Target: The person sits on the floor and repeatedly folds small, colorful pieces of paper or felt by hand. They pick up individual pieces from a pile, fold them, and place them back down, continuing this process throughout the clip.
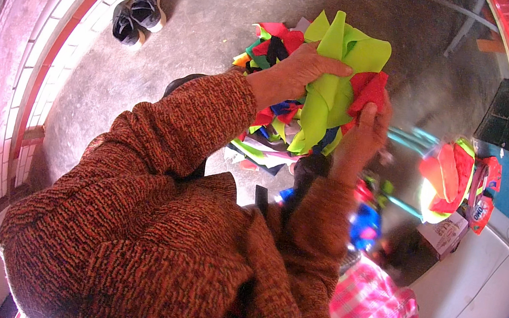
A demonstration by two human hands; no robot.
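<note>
My left hand (pixel 294 71) is closed on a bunch of lime-green fabric pieces (pixel 332 95), its thumb lying across the top. The pieces hang down and fan out above and below the grip. At the right edge of the bunch, my right hand (pixel 368 126) pinches a small red fabric piece (pixel 368 89) between thumb and fingers. The red piece overlaps the green fabric. Beneath both hands lies a heap of fabric scraps (pixel 272 43) in red, black, green, blue and white, partly hidden by my hands and the green cloth.
Dark shoes (pixel 138 16) stand on the concrete floor (pixel 217 10) at the far left. To the right are a bundle of orange and yellow cloth (pixel 447 179), red packets (pixel 482 204) and a cardboard box (pixel 444 234). Pink checked cloth (pixel 373 309) lies at the lower right.
</note>
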